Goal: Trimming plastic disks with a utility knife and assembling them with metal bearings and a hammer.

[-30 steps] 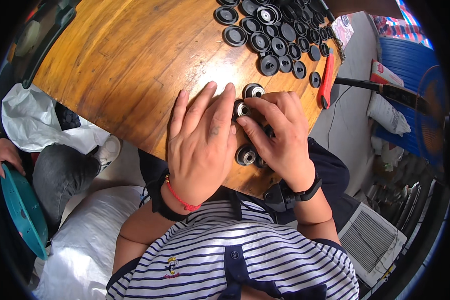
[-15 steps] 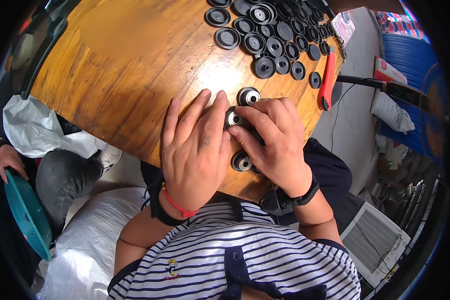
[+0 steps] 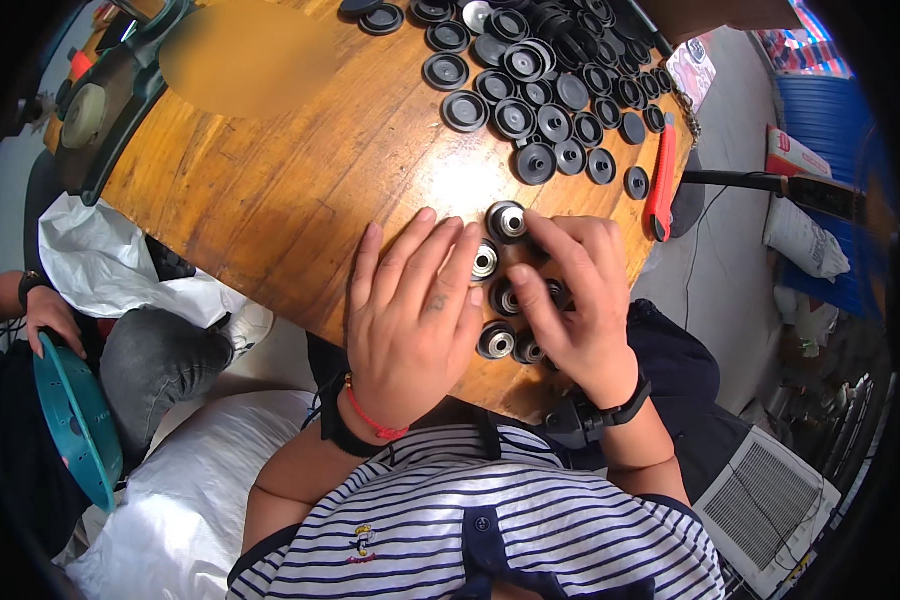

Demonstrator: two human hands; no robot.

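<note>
Wheels (image 3: 496, 342), black with shiny metal centres, sit in a small cluster near the close edge of the wooden table (image 3: 270, 200), between the person's 2 hands, some of them partly covered by the right hand. Left hand: the left hand (image 3: 410, 325) lies palm down and flat, its 4 fingers stretched forward and near each other, with the index finger just beside the second wheel (image 3: 484, 261) from the top; it grasps nothing that shows. The right hand (image 3: 590, 315) arches over the right side of the cluster, thumb and index finger held wide apart with nothing pinched between them. Its index fingertip is at the right edge of the uppermost wheel (image 3: 508, 222), though I cannot tell if they touch. Farther up the table spreads a dense pile of black round caps (image 3: 515, 118), and a red utility knife (image 3: 662, 185) lies along the right edge. A red cord bracelet (image 3: 375, 420) circles the left wrist. At the left, another person's hand (image 3: 55, 318) grips the rim of a teal basin (image 3: 78, 425) beside a white sack (image 3: 200, 480).
</note>
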